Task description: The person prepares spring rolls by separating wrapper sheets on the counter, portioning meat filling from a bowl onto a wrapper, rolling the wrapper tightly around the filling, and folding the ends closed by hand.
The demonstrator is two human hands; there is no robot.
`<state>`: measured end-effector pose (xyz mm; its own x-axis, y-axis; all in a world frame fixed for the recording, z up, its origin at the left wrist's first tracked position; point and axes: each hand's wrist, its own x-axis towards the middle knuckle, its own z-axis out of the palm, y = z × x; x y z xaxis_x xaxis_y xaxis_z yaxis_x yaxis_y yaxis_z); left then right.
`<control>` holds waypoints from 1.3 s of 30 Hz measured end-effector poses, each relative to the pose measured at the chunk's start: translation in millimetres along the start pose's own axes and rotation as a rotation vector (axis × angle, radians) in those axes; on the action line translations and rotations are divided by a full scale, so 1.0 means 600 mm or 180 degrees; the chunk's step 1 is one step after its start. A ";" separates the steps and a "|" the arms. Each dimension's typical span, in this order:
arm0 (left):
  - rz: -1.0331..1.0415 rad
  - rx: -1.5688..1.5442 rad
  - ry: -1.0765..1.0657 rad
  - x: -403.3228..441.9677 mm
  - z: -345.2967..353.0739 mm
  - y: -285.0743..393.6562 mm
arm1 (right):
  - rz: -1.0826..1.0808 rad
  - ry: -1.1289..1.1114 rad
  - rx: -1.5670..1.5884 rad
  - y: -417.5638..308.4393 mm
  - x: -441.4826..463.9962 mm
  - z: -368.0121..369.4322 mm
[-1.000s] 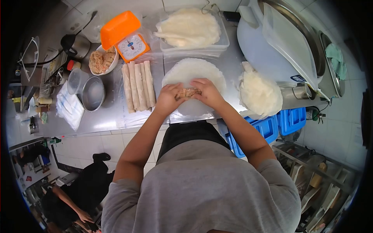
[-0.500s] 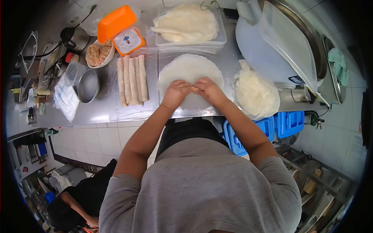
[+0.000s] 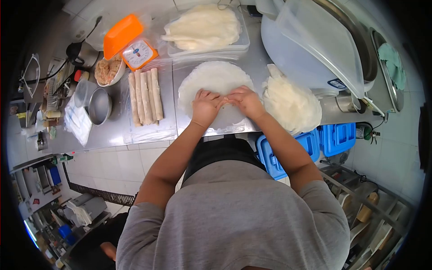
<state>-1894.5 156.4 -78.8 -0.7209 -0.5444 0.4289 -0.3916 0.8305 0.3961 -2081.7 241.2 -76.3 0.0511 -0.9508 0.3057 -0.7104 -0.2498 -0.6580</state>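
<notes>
A round, thin white wrapper (image 3: pixel 213 74) lies flat on the steel counter. Over its lower half, my left hand (image 3: pixel 207 107) and my right hand (image 3: pixel 246 101) meet with fingers curled and tips close together. Between the fingertips a small bit of pinkish meat filling (image 3: pixel 226 100) shows; the fingers cover most of it. Left of the wrapper, several rolled spring rolls (image 3: pixel 147 96) lie side by side on clear plastic. A loose pile of wrappers (image 3: pixel 292 101) sits just right of my right hand.
More wrappers (image 3: pixel 204 29) fill a clear tub at the back. An orange scale (image 3: pixel 137 54) stands beside a bowl of meat filling (image 3: pixel 108 71). A metal bowl (image 3: pixel 100 106) is at left, a large plastic tub (image 3: pixel 292 54) at right. Behind, a person in black (image 3: pixel 94 245) is partly visible.
My fingers have moved slightly over the filling, and less of it shows. The camera view has shifted a little. The person in black at lower left is now mostly hidden behind my sleeve.
</notes>
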 end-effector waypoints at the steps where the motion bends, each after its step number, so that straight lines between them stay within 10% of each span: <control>1: 0.0021 0.0035 -0.0052 -0.003 0.003 -0.004 | 0.0013 0.0067 -0.0013 -0.002 -0.003 -0.009; 33: -0.0142 -0.0444 -0.0947 0.000 -0.052 -0.050 | 0.1257 0.0104 0.0413 -0.009 -0.073 -0.052; 39: -0.0450 -0.0681 -0.0854 -0.032 -0.060 -0.085 | 0.0060 0.0182 -0.0651 -0.082 0.020 0.031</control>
<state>-1840.1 120.5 -78.0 -0.8036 -0.5783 0.1409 -0.3901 0.6905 0.6092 -2033.2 238.8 -53.1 0.0007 -0.9414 0.3372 -0.8388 -0.1841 -0.5124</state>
